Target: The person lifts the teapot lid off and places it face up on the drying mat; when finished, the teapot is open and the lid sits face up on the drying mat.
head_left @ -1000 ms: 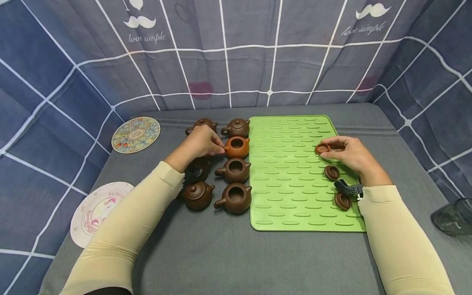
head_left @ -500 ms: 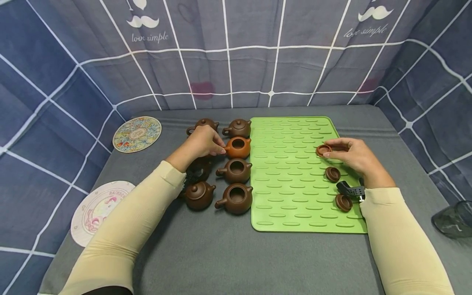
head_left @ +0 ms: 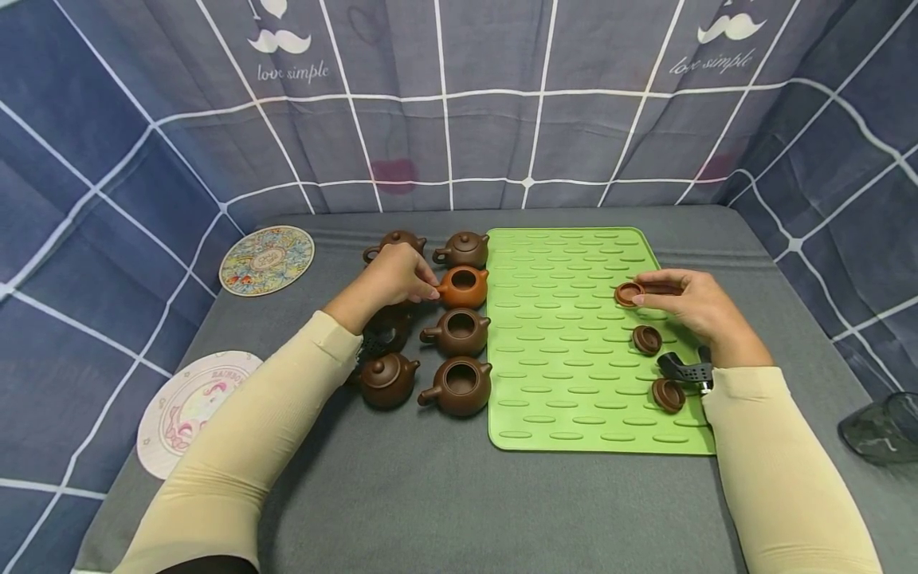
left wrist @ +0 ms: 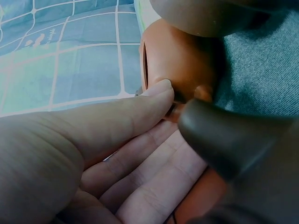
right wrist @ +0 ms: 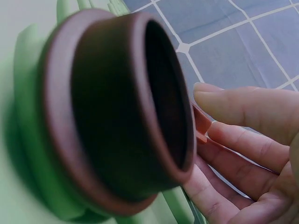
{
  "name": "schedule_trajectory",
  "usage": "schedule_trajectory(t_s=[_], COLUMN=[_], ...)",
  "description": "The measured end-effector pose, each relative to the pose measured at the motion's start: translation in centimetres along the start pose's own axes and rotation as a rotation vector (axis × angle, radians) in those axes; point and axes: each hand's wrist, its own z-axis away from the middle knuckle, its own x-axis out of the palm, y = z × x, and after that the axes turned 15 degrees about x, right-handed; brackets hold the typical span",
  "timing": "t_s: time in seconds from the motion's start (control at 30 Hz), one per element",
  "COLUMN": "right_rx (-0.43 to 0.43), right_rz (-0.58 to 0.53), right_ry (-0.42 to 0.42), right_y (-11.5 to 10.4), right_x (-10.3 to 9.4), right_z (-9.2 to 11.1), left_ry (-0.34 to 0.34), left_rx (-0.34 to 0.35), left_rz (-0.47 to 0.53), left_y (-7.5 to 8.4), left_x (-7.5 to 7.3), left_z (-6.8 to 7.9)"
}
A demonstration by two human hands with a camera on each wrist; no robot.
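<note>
My left hand (head_left: pixel 397 279) pinches the handle of an orange clay teapot (head_left: pixel 462 277), which stands lidless beside the green mat (head_left: pixel 559 434). In the left wrist view, thumb and fingers meet at the handle of this teapot (left wrist: pixel 175 60), partly behind a dark spout (left wrist: pixel 210 133). Its matching orange lid (head_left: pixel 628 294) lies hollow side up on the mat, with my right hand (head_left: pixel 692 307) at its right edge, thumb and fingers spread apart. Below it on the mat lie two brown lids, one farther (head_left: pixel 647 340) and one nearer (head_left: pixel 668 395). A dark lid (right wrist: pixel 121 107) fills much of the right wrist view.
Two lidless brown teapots, one middle (head_left: pixel 459 332) and one front (head_left: pixel 459 387), stand along the mat's left edge. A lidded teapot (head_left: pixel 462 249) is behind the orange one; others stand left. Two round coasters (head_left: pixel 267 261) lie far left, and a dark glass (head_left: pixel 882 426) far right.
My right hand has drawn slightly right and its fingertips have loosened from the orange lid, which stays on the mat. The left hand keeps its pinch on the teapot handle.
</note>
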Motion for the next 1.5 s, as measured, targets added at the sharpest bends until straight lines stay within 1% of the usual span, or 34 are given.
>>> schedule_trajectory(t_s=[0.13,0.27,0.47,0.6,0.67,0.77,0.83,0.97,1.1,1.2,1.33,1.5], right_rx=[-0.032,-0.059,-0.075,-0.074,-0.070,-0.074,-0.093,-0.134,-0.173,-0.212,-0.271,-0.341], right_rz=[-0.034,-0.044,-0.046,-0.040,-0.021,0.039,0.088,0.161,0.211,0.233,0.254,0.309], right_ry=[0.002,0.010,0.026,0.039,0.047,0.062,0.069,0.086,0.084,0.059,0.010,-0.063], right_y=[0.1,0.0,-0.5,-1.1,-1.4,-2.1,-2.6,-4.5,-7.5,-9.9,-12.7,-15.9], right_x=[-0.1,-0.2,-0.2,-0.3,-0.4,-0.4,-0.4,-0.2,0.5,1.4,3.4,6.5], right_z=[0.1,0.3,0.7,1.1,1.3,1.5,1.6,1.9,2.1,1.8,0.6,-1.2], left_ry=[-0.001,-0.008,-0.021,-0.024,-0.016,0.008,0.024,0.073,0.118,0.128,0.128,0.103], left_rx=[-0.004,-0.008,0.001,0.020,0.036,0.058,0.068,0.076,0.075,0.056,0.021,-0.017], left_rz=[-0.010,-0.024,-0.028,-0.053,-0.077,-0.097,-0.100,-0.092,-0.111,-0.117,-0.105,-0.130], left_y=[0.1,0.1,0.2,0.4,0.6,0.9,1.1,1.5,1.4,0.9,0.0,-0.8], left_x=[0.0,-0.1,-0.2,-0.6,-1.0,-1.6,-2.1,-3.1,-3.6,-3.5,-3.0,-2.2], left_z=[0.0,0.0,0.0,0.2,0.4,0.6,0.6,0.2,-1.0,-2.2,-3.8,-5.0])
